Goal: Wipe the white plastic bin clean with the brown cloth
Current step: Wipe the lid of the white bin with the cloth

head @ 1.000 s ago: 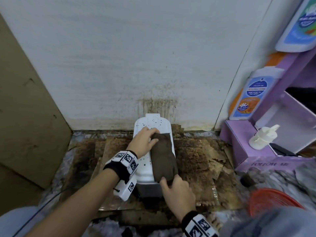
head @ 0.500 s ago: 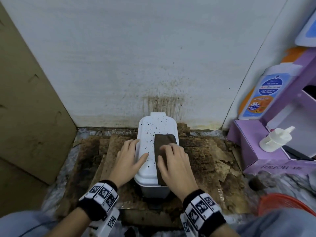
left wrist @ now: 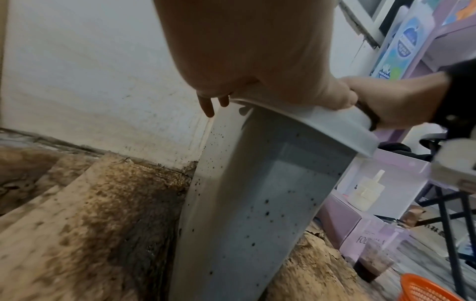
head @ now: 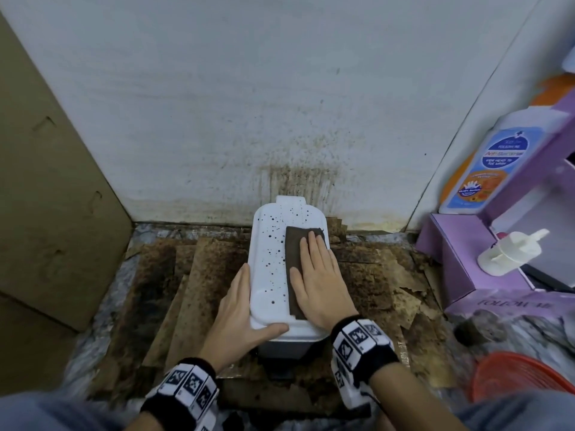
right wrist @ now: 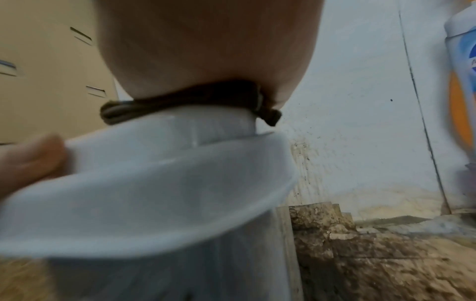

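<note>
Stained cardboard (head: 199, 290) below a spattered wall (head: 217, 104) carries the tall white plastic bin (head: 269, 275), centre, by the far wall. It may rock or skid if the flat right hand (head: 320, 284) bears hard on the brown cloth (head: 294, 244) atop its right half, though the left hand (head: 239, 312), fingers straight, braces the near-left corner. Rightward, a bottle (head: 488, 169) reads "FOLLOW ME", "Anti-Bacterial"; a purple box (head: 497, 306) repeats "FOLLOW ME".

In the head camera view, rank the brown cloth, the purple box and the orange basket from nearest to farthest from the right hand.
1. brown cloth: directly under the right hand, on the white bin.
2. purple box: to the hand's right, against the wall.
3. orange basket: farthest, in the lower right corner.
</note>
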Motion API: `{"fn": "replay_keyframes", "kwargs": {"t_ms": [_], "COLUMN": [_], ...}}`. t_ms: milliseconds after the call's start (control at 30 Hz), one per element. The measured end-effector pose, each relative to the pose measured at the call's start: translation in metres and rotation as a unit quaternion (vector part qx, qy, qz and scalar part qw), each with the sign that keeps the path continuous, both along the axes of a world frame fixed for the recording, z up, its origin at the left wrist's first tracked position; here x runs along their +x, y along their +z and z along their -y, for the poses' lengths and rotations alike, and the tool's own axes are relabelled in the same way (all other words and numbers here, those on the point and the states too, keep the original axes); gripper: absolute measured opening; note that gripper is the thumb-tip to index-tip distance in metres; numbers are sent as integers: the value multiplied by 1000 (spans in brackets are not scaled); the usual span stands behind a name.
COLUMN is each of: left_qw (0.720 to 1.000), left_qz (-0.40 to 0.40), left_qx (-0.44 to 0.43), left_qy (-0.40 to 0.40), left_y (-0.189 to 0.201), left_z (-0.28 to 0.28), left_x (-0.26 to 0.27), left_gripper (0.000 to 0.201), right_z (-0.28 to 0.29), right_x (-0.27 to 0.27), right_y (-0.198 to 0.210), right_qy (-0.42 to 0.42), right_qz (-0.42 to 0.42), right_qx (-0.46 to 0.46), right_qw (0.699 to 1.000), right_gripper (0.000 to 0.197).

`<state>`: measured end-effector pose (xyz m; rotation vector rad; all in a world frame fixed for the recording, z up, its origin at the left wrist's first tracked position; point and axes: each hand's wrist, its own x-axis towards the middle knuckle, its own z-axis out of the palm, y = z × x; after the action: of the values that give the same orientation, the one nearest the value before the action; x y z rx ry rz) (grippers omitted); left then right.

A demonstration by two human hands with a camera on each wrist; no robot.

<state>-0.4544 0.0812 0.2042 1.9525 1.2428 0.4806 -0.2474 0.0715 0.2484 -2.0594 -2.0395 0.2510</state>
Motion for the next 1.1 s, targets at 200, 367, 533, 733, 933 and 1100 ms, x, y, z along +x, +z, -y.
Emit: {"fn": "replay_keyframes", "kwargs": {"t_ms": [200,367,533,733,933,1100], "left_qw": [1000,1000,1000,999,997,997], "left_qz": [26,-19,-6,40,74,74], "left_qx": [-15,23,19,0,-25,-23], "left_qy": [3,6,12,11,5,5], "left_y": [-2,2,0,-2,-1,-4], "left_z": [3,5,4,5,5,5], "left_x": [-1,-1,0,1,2,3], "left_gripper": [132,133,136,135,132,132], "right_z": [-31,-18,20,73,65,29], "right_x": [13,11,-3,-27,-23,0], "right_y": [-3,-7,-9,-17,-14,-6], "right_qy": [15,10,0,-42,-38,-6], "right_qz": [8,23,-27,-37,-14,-34], "right_qx": [-2,18,39,81,66,8], "right_qw": [1000,1000,999,995,997,999], "right_gripper": [65,61,61,59,62,64]}}
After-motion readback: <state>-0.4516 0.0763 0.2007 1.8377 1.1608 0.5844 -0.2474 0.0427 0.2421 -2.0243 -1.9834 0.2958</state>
